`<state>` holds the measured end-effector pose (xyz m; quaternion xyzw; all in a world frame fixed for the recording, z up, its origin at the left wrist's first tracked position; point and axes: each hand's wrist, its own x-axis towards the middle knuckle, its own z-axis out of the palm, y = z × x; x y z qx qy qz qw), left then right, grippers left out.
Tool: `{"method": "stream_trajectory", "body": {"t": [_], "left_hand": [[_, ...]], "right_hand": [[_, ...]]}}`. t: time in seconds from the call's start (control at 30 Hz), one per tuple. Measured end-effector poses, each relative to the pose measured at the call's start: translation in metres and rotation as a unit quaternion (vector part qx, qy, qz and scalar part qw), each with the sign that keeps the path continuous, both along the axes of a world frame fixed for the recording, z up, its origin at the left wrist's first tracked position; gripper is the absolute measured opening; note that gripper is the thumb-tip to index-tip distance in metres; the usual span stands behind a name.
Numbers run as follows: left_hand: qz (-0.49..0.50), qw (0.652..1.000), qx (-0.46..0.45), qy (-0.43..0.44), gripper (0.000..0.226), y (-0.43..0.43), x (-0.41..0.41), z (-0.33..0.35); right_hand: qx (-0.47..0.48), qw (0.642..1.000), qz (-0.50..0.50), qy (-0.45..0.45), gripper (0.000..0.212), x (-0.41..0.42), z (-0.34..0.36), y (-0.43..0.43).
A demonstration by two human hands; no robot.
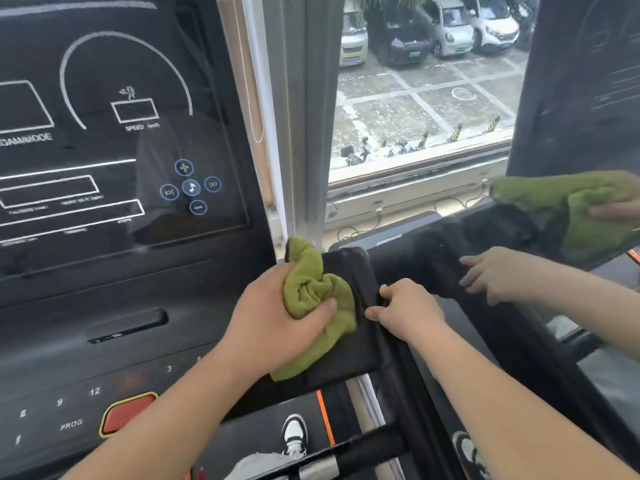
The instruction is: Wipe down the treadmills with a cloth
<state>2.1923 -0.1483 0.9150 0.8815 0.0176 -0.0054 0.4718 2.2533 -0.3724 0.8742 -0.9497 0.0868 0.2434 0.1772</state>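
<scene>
Head view gave us our own left hand (277, 317) at the centre of the frame, fingers and thumb bunched tightly round a crumpled green cloth (313, 289) and bearing it down on the black armrest pad (349, 355) at the right edge of the treadmill (145, 327). Part of the cloth hung below the hand over the pad. Just beside it, our right hand (408, 313) was curled over the dark side rail (405, 382), thumb and forefinger hooked at the seam between rail and pad. The console (104, 133), dark with white outlines and a SPEED label, filled the upper left; a red stop button (128, 414) sat at the lower left. Below the pad we saw a black-and-white shoe (294, 434) on the belt. At the right, another person's hand (495, 275) rested on the neighbouring treadmill (581, 81), with a second green cloth (568, 209) spread above it. Parked cars showed through the window (415, 98) at the top
</scene>
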Motion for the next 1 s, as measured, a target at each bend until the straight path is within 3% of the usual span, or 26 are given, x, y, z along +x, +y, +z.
{"method": "stream_trajectory", "body": {"t": [0.07,0.17,0.2,0.33,0.47,0.6,0.77,0.9,0.93,1.0], "left_hand": [[-0.111,0.989,0.079,0.062,0.029,-0.008,-0.001,-0.005],[-0.251,0.900,0.342,0.095,0.089,-0.037,-0.016,-0.051],[-0.248,0.889,0.374,0.090,0.098,-0.046,-0.018,-0.065],[-0.224,0.902,0.363,0.069,0.092,-0.057,0.027,-0.089],[-0.232,0.901,0.358,0.073,0.090,-0.056,0.077,-0.095],[-0.209,0.916,0.338,0.060,0.094,-0.057,0.044,-0.092],[-0.274,0.886,0.368,0.060,0.103,-0.056,-0.025,-0.090],[-0.287,0.874,0.391,0.041,0.089,-0.047,-0.019,-0.090],[-0.280,0.875,0.392,0.044,0.086,-0.044,-0.005,-0.088],[-0.243,0.878,0.410,0.046,0.085,-0.038,0.035,-0.083]], "right_hand": [[0.004,1.000,0.002,-0.001,0.045,0.001,0.001,-0.001],[0.007,1.000,0.003,0.004,0.042,0.004,-0.001,-0.002],[0.006,1.000,0.005,0.008,0.036,0.004,-0.003,-0.002],[0.002,1.000,0.005,0.005,0.017,0.005,-0.009,-0.004],[0.011,1.000,-0.017,0.000,0.040,0.003,-0.007,-0.003],[0.021,0.999,-0.023,0.001,0.049,0.003,-0.012,-0.005],[0.014,1.000,-0.018,0.003,0.018,0.007,-0.014,-0.006],[0.014,1.000,-0.006,0.003,0.019,0.008,-0.013,-0.004],[0.016,1.000,-0.005,0.006,0.020,0.007,-0.012,-0.005],[0.017,1.000,-0.011,0.010,0.043,0.004,-0.009,-0.005]]}}
